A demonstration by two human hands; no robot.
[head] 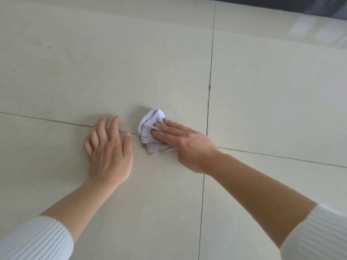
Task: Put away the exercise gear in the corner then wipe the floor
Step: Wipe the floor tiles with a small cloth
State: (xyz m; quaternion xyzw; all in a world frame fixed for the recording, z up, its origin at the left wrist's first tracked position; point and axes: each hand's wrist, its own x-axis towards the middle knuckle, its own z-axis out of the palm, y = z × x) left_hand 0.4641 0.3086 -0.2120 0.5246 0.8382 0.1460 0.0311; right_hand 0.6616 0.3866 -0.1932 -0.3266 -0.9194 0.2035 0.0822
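My R grip [187, 145] lies flat, fingers straight & close together, pressing the crumpled pale cloth [150, 122] onto the floor [75, 72]; it pinches nothing. The cloth sits on a tile joint [56, 121], just left of where that meets the cross joint [210, 72], well away from the floor's far edge. My L grip [109, 149] is spread, palm down on the tile just beside the cloth, thumb near it but apart. A dark strip [281, 4] runs along the floor's far right edge. White ribbed sleeves [35, 239] sit at approx. elbow level.
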